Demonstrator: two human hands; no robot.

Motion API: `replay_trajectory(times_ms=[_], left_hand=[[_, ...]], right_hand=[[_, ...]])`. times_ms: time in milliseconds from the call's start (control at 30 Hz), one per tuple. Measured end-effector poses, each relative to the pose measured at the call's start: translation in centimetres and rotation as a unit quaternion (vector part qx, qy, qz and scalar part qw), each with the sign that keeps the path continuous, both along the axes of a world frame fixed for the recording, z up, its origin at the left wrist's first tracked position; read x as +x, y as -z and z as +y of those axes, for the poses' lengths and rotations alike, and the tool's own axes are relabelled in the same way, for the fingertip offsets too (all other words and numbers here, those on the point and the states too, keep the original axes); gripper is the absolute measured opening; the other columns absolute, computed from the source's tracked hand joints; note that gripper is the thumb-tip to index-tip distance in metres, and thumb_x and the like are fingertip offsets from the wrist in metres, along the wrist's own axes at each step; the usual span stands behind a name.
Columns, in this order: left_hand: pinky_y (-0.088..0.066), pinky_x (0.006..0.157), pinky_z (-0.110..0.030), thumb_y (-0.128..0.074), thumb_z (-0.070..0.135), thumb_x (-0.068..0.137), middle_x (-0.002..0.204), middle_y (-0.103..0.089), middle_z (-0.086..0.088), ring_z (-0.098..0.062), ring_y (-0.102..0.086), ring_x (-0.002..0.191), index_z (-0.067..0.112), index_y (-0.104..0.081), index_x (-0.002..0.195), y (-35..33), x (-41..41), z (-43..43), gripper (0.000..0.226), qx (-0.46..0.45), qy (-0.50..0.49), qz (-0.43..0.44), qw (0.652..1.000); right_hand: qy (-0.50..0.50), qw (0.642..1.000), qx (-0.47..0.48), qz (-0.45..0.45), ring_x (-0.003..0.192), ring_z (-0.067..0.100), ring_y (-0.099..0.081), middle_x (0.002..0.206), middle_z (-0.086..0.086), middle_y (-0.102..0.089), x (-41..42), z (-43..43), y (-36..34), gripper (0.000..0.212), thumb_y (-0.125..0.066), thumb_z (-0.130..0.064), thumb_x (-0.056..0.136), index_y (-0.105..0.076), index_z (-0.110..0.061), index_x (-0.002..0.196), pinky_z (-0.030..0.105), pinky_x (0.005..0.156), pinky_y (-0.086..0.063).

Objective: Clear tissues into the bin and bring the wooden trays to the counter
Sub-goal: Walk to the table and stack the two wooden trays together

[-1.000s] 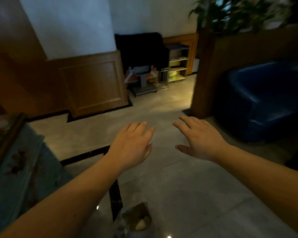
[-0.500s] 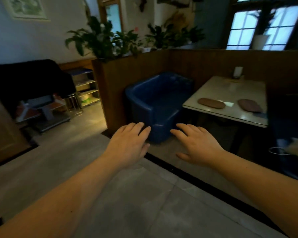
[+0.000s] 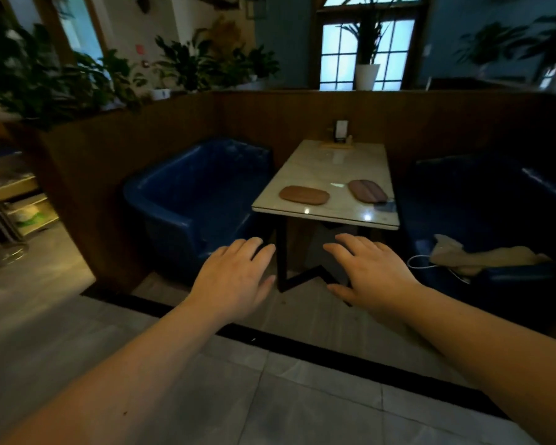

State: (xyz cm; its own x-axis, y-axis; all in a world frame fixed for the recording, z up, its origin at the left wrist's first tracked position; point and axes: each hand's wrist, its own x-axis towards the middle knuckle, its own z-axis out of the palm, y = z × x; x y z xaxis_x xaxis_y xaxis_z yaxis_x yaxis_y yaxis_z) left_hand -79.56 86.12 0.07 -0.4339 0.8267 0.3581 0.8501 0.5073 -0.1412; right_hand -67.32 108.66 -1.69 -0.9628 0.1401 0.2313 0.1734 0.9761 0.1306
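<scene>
Both hands extended palm-down above the floor, fingers spread and holding nothing: left hand (image 3: 235, 277), right hand (image 3: 371, 273). Ahead, 2 wooden trays lie flat and apart on the pale worktop (image 3: 321, 162): tray (image 3: 304, 195) near the left front edge, second tray (image 3: 367, 191) toward the right edge. Blue seats (image 3: 190, 194) flank the worktop.

Reddish-brown wooden tray (image 3: 304, 195); purplish-brown tray (image 3: 367, 191); pale marbled tabletop (image 3: 305, 162); glossy blue armchair (image 3: 193, 194); grey floor tiles (image 3: 302, 409), black border.
</scene>
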Motion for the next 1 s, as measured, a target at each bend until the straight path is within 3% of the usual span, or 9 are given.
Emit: replay_trajectory(times_ms=[233, 533, 1000], left_hand=[[-0.044, 0.094, -0.040, -0.045, 0.046, 0.091, 0.139, -0.046, -0.004, -0.022, -0.045, 0.122, 0.018, -0.038, 0.139, 1.3, -10.6, 7.1, 0.056, 0.024, 0.037, -0.016, 0.999], [-0.050, 0.080, -0.038, -0.050, 0.046, 0.087, 0.126, -0.057, -0.002, -0.021, -0.055, 0.109, 0.018, -0.048, 0.130, 0.7, -26.3, 14.8, 0.051, 0.014, 0.082, -0.027, 0.996], [-0.051, 0.077, -0.037, -0.045, 0.047, 0.087, 0.119, -0.058, -0.002, -0.021, -0.056, 0.103, 0.020, -0.049, 0.126, 5.5, -38.8, 32.8, 0.048, -0.028, 0.103, -0.058, 0.993]], right_hand=[[0.068, 0.998, -0.001, 0.003, 0.133, 0.025, -0.038, 0.150, 0.003, -0.037, -8.6, 5.4, 0.4, 0.077, -0.054, -0.064, 0.080, -0.025, -0.031, 0.143, 0.043, 0.102, -0.040], [0.128, 0.991, -0.047, -0.001, 0.131, 0.022, -0.040, 0.146, 0.001, -0.038, -20.3, 11.1, 0.7, 0.076, -0.057, -0.061, 0.080, -0.028, -0.029, 0.143, 0.041, 0.101, -0.043], [0.176, 0.978, -0.105, -0.026, 0.131, 0.023, -0.040, 0.147, 0.003, -0.038, -30.8, 28.3, 7.0, 0.074, -0.055, -0.061, 0.081, -0.032, -0.027, 0.142, 0.043, 0.103, -0.043]])
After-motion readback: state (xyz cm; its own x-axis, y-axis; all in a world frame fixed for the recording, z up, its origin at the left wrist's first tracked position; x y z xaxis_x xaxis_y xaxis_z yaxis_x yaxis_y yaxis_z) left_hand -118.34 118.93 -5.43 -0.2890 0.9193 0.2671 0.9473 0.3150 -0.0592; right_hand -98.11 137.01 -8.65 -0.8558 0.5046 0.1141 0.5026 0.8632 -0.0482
